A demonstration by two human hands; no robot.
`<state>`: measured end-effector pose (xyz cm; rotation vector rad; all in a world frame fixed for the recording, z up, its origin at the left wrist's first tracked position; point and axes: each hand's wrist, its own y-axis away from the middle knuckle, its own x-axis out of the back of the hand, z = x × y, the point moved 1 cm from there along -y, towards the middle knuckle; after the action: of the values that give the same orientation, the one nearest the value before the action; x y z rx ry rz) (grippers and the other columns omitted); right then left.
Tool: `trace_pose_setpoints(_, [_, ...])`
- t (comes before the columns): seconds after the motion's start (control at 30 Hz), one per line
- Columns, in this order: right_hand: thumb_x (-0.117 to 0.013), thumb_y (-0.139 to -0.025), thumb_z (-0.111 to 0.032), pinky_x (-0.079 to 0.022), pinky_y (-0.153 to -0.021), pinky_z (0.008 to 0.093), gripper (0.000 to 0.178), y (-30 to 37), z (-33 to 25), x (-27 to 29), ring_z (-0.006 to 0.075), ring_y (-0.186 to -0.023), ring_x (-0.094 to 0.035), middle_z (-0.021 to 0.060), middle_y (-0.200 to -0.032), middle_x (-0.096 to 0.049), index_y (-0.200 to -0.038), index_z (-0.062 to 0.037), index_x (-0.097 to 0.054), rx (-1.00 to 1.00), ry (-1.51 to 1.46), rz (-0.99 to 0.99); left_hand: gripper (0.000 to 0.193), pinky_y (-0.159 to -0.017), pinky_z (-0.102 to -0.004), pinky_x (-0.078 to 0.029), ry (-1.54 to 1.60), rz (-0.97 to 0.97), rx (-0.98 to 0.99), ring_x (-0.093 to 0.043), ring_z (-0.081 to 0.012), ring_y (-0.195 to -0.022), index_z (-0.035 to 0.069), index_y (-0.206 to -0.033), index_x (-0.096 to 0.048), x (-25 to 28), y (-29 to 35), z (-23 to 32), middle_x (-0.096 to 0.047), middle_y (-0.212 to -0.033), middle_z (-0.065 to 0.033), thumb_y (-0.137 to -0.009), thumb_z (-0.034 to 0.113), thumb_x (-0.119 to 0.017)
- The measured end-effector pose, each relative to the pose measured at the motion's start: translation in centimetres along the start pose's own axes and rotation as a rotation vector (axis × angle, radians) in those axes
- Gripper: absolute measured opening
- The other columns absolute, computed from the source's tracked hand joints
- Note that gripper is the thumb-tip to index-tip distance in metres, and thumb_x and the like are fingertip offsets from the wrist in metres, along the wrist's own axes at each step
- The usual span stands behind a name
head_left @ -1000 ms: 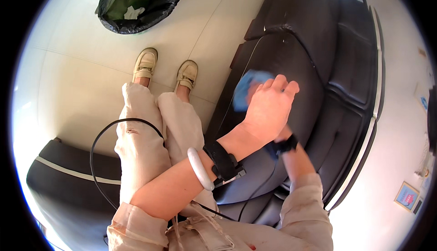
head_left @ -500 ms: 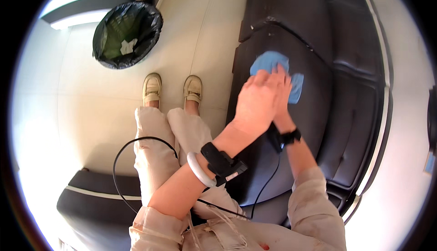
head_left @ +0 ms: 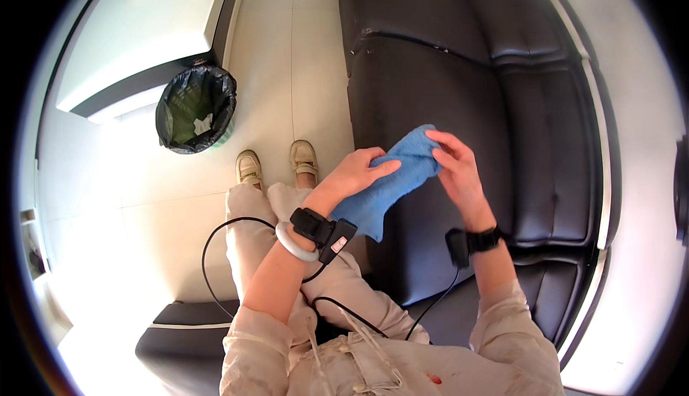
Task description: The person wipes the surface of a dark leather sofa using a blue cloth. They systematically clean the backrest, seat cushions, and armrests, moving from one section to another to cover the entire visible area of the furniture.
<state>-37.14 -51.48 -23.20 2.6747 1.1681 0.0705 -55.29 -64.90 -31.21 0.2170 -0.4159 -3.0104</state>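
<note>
A blue cloth [head_left: 393, 183] hangs between my two hands, above the near edge of the dark leather sofa [head_left: 430, 87]. My left hand [head_left: 357, 174] pinches its left side between thumb and fingers. At the upper right corner of the cloth, my right hand [head_left: 457, 169] grips it with thumb and fingertips. One loose end droops toward my lap. Each wrist wears a black strap with a small box, and the left one also has a pale bangle [head_left: 295, 244].
A bin [head_left: 195, 109] lined with a black bag stands on the tiled floor, beside a white table [head_left: 147, 30] at the upper left. A black stool [head_left: 185, 346] is at the lower left. Black cables [head_left: 215, 241] loop across my legs.
Both hands have lifted the cloth off the sofa seat and drawn apart, with the cloth now stretched between them. The view has shifted, bringing in more of the white table.
</note>
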Motion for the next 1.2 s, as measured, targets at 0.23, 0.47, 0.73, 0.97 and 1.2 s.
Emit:
trace_pose_setpoints(0.23, [-0.06, -0.097, -0.041, -0.035, -0.099, 0.0529, 0.051, -2.9, 9.0, 11.2, 0.0346, -0.134, -0.042, 0.0122, -0.15, -0.046, -0.142, -0.0189, -0.054, 0.225, 1.625, 0.697, 0.041, -0.077, -0.0403, -0.051, -0.274, 0.635, -0.226, -0.064, -0.035, -0.079, -0.001, -0.112, -0.064, 1.5, -0.4, -1.1, -0.067, -0.096, -0.0198, -0.094, 0.036, -0.069])
trace_pose_setpoints(0.47, [-0.056, -0.098, -0.043, -0.033, -0.099, 0.0501, 0.05, -3.4, 10.6, 10.8, 0.033, -0.134, -0.042, 0.0123, -0.152, -0.045, -0.142, -0.0193, -0.054, 0.276, 1.611, 0.792, 0.027, -0.081, -0.0481, -0.048, -0.794, 0.796, -0.668, -0.061, -0.0393, -0.093, 0.0, -0.099, -0.062, 0.9, -2.9, 0.6, -0.064, -0.102, -0.0199, -0.089, 0.022, -0.072])
trace_pose_setpoints(0.73, [-0.061, -0.093, -0.039, -0.034, -0.099, 0.05, 0.052, -3.5, 10.9, 12.1, 0.0327, -0.134, -0.043, 0.0113, -0.151, -0.046, -0.141, -0.0202, -0.056, 0.326, 1.519, 0.873, 0.028, -0.097, -0.0486, -0.046, -0.947, -0.005, -0.721, -0.051, -0.0416, -0.121, 0.008, -0.108, -0.059, -16.9, -2.8, -1.2, -0.055, -0.123, -0.018, -0.088, 0.024, -0.069])
trace_pose_setpoints(0.97, [-0.061, -0.094, -0.035, -0.032, -0.099, 0.0508, 0.055, -2.7, 10.0, 11.8, 0.0358, -0.137, -0.038, 0.0158, -0.155, -0.039, -0.144, -0.0146, -0.051, 0.249, 1.466, 0.8, 0.054, -0.117, -0.0571, -0.029, -1.163, 0.34, -0.493, -0.03, -0.0505, -0.144, 0.014, -0.143, -0.051, -8.3, -10.7, -2.2, -0.023, -0.162, -0.0221, -0.095, 0.034, -0.065])
trace_pose_setpoints(1.2, [-0.061, -0.094, -0.036, -0.032, -0.098, 0.0501, 0.057, -3.0, 9.8, 11.5, 0.0364, -0.137, -0.038, 0.0167, -0.156, -0.037, -0.145, -0.014, -0.05, 0.238, 1.451, 0.787, 0.063, -0.118, -0.0601, -0.023, -0.956, 0.621, -0.282, -0.02, -0.0585, -0.143, 0.011, -0.154, -0.034, -2.5, -21.4, -2.6, -0.002, -0.165, -0.0258, -0.102, 0.042, -0.054])
